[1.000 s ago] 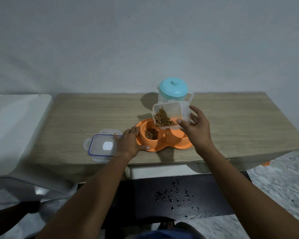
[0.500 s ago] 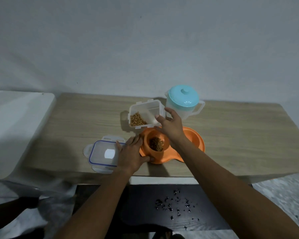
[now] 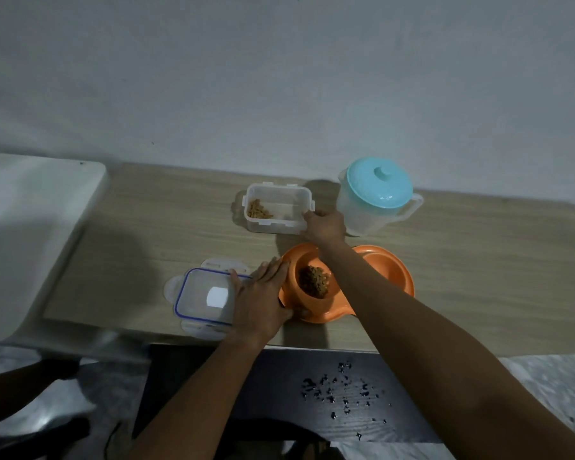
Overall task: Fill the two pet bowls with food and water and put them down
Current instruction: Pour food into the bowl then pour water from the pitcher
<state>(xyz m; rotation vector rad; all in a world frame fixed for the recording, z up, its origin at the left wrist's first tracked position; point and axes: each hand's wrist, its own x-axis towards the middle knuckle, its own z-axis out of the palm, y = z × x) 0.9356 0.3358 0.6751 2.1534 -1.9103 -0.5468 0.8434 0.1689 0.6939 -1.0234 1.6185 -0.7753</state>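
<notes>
A pale wall backed a wooden desk (image 3: 140,234), with a white surface (image 3: 30,227) butting against its left end. The right arm reached forward across the orange double bowl (image 3: 392,280), its forearm passing between the two wells, and the right hand (image 3: 324,224) gripped the right end of the clear food container (image 3: 276,210), fingers curled round the near corner. The container sat upright toward the back of the desk with some kibble in its left end. The left hand (image 3: 263,300) lay flat, fingers straight and together, covering the right edge of the blue-sealed lid (image 3: 203,297) and touching the bowl's left rim, its thumb against the near rim. The left well held a heap of kibble (image 3: 314,281); the right well showed bare orange.

A pitcher (image 3: 375,194) with a teal lid stood just right of the right hand, close to the wall. The bowl and the lid both lay near the desk's front edge. Bare wood stretched left of the container and right of the bowl. Below the front edge, a dark panel (image 3: 213,386) carried scattered black specks.
</notes>
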